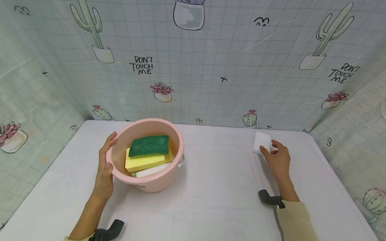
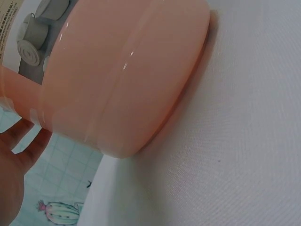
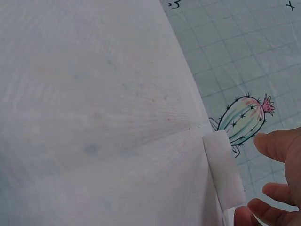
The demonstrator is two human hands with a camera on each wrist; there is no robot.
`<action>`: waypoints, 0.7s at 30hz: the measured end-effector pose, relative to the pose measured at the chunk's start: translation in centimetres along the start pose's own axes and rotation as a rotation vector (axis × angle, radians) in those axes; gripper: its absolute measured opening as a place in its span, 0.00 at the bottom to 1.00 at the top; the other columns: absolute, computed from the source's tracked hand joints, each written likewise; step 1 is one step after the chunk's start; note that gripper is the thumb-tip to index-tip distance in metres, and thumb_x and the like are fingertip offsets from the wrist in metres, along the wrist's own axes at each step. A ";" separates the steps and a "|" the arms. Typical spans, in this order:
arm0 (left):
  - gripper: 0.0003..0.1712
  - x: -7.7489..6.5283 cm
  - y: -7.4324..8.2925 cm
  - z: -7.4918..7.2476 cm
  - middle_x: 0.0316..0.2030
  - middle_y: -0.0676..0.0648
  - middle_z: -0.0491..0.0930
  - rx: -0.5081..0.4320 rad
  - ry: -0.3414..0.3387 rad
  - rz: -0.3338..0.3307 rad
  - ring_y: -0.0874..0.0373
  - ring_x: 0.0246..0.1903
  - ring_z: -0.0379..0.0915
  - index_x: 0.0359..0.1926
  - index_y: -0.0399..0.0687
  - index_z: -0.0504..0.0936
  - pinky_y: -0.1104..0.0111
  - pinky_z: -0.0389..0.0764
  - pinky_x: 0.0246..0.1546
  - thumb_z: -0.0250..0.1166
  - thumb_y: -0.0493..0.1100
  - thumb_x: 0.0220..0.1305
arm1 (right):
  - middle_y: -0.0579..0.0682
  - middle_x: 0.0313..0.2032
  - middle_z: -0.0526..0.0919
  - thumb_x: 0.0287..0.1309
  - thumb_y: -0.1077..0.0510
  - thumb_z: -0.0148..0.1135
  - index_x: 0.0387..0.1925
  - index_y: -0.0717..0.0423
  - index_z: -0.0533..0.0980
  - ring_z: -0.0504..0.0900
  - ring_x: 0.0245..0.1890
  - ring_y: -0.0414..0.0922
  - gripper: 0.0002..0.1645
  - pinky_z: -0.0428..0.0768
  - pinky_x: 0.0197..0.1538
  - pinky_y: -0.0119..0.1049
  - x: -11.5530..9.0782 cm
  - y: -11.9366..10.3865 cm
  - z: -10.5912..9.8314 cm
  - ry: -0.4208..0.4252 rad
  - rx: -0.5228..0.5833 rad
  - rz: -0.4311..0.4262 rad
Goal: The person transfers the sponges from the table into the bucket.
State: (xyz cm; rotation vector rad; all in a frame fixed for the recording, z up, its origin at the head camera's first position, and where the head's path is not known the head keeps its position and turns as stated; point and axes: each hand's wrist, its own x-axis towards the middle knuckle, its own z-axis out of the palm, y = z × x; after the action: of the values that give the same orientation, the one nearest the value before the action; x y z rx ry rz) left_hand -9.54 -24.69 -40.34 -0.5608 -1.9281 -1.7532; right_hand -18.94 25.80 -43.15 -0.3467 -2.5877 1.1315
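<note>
A pink bucket [image 1: 163, 179] stands at the left of the white table. My left hand [image 1: 104, 174] holds its left side, thumb near the front of the rim and fingers farther back; in the left wrist view, fingers [image 2: 33, 148] meet the bucket's outer wall. Inside lie a green scouring pad [image 1: 149, 146], yellow sponges [image 1: 144, 163] and a white piece [image 1: 153, 170]. At the right, a white sponge-like block [image 1: 261, 142] sits near the table's back edge. My right hand [image 1: 278, 160] is beside it, thumb and fingers parted; in the right wrist view it is not closed round the block [image 3: 223, 169].
A white cloth covers the table [image 1: 211, 174]. Behind and at both sides hangs a gridded curtain [image 1: 196, 60] with cactus drawings. The bucket's handle joint [image 1: 181, 162] juts from its right side. A dark device [image 1: 269, 199] is strapped to each wrist.
</note>
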 end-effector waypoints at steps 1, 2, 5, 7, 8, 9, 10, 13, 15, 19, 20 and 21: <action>0.35 0.0 0.0 0.0 0.73 0.42 0.44 -0.003 -0.001 0.000 0.49 0.70 0.39 0.70 0.40 0.54 0.66 0.51 0.66 0.47 0.54 0.69 | 0.67 0.55 0.70 0.62 0.50 0.61 0.65 0.68 0.63 0.72 0.45 0.56 0.37 0.69 0.40 0.42 0.0 0.1 0.1 -0.002 0.000 0.008; 0.35 0.0 0.0 0.0 0.73 0.42 0.44 -0.005 -0.002 0.000 0.49 0.70 0.39 0.70 0.40 0.54 0.66 0.51 0.66 0.47 0.54 0.69 | 0.67 0.55 0.70 0.62 0.49 0.61 0.65 0.68 0.62 0.72 0.45 0.56 0.39 0.69 0.40 0.43 0.0 0.2 0.3 -0.004 -0.001 0.017; 0.36 0.0 0.0 0.0 0.73 0.42 0.44 -0.011 -0.003 0.002 0.49 0.70 0.40 0.70 0.40 0.54 0.66 0.51 0.66 0.47 0.54 0.68 | 0.68 0.56 0.69 0.62 0.47 0.60 0.66 0.69 0.60 0.71 0.45 0.56 0.41 0.69 0.41 0.43 0.1 0.7 0.6 -0.013 0.004 0.038; 0.36 0.0 0.0 0.0 0.73 0.41 0.44 -0.015 -0.003 0.004 0.48 0.70 0.40 0.70 0.40 0.55 0.66 0.51 0.66 0.47 0.54 0.68 | 0.68 0.56 0.69 0.62 0.47 0.60 0.67 0.69 0.59 0.70 0.46 0.56 0.42 0.69 0.42 0.44 0.1 0.8 0.8 -0.013 0.009 0.049; 0.36 0.0 0.0 0.0 0.73 0.41 0.44 -0.014 -0.002 0.003 0.48 0.70 0.40 0.70 0.40 0.55 0.66 0.51 0.66 0.47 0.54 0.68 | 0.68 0.56 0.69 0.62 0.47 0.60 0.67 0.69 0.59 0.70 0.46 0.56 0.42 0.68 0.43 0.44 0.1 0.9 0.8 -0.012 0.011 0.055; 0.36 0.0 0.0 0.0 0.73 0.42 0.44 -0.013 -0.001 0.001 0.49 0.70 0.40 0.70 0.40 0.55 0.66 0.51 0.66 0.47 0.54 0.68 | 0.68 0.55 0.69 0.61 0.47 0.61 0.67 0.69 0.59 0.70 0.46 0.56 0.42 0.68 0.43 0.44 0.1 1.0 0.9 -0.011 0.014 0.057; 0.36 0.0 0.0 0.0 0.73 0.42 0.44 -0.013 0.000 0.000 0.49 0.70 0.40 0.70 0.40 0.55 0.66 0.51 0.66 0.47 0.54 0.68 | 0.68 0.55 0.69 0.61 0.47 0.61 0.66 0.69 0.60 0.69 0.46 0.56 0.42 0.68 0.43 0.44 0.1 1.1 1.0 -0.010 0.013 0.058; 0.36 0.0 0.1 0.0 0.73 0.42 0.44 -0.018 0.002 -0.003 0.49 0.70 0.40 0.70 0.40 0.55 0.66 0.51 0.66 0.47 0.54 0.68 | 0.68 0.54 0.69 0.61 0.48 0.62 0.66 0.71 0.60 0.68 0.46 0.56 0.42 0.67 0.44 0.45 0.0 1.1 1.2 -0.013 0.008 0.049; 0.35 0.0 0.1 0.1 0.73 0.42 0.44 -0.021 0.002 -0.004 0.49 0.70 0.40 0.70 0.41 0.55 0.66 0.51 0.66 0.47 0.54 0.68 | 0.69 0.54 0.69 0.61 0.48 0.62 0.65 0.72 0.60 0.67 0.46 0.57 0.42 0.67 0.44 0.46 0.0 1.1 1.2 -0.017 0.005 0.038; 0.36 0.0 0.1 0.1 0.73 0.42 0.43 -0.021 0.001 -0.003 0.48 0.70 0.40 0.70 0.40 0.55 0.66 0.51 0.66 0.47 0.54 0.68 | 0.69 0.53 0.69 0.61 0.49 0.63 0.65 0.72 0.61 0.67 0.46 0.57 0.41 0.67 0.44 0.47 -0.1 1.1 1.3 -0.018 0.003 0.025; 0.36 0.0 0.1 0.0 0.73 0.42 0.43 -0.018 0.000 -0.004 0.48 0.70 0.40 0.70 0.40 0.55 0.66 0.51 0.66 0.47 0.54 0.68 | 0.69 0.53 0.69 0.61 0.49 0.63 0.65 0.71 0.60 0.67 0.46 0.57 0.41 0.67 0.44 0.47 -0.1 1.1 1.3 -0.018 0.002 0.026; 0.36 0.0 0.1 0.0 0.73 0.42 0.43 -0.017 -0.001 -0.003 0.48 0.70 0.41 0.70 0.40 0.54 0.66 0.52 0.66 0.47 0.54 0.68 | 0.69 0.53 0.69 0.60 0.49 0.63 0.65 0.71 0.60 0.67 0.46 0.57 0.41 0.67 0.45 0.48 -0.1 1.2 1.3 -0.018 0.001 0.027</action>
State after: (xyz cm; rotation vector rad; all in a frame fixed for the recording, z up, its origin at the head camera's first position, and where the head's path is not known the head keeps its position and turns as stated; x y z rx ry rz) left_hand -9.49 -24.67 -40.22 -0.5652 -1.9173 -1.7738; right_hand -19.23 25.68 -44.89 -0.3741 -2.6057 1.1499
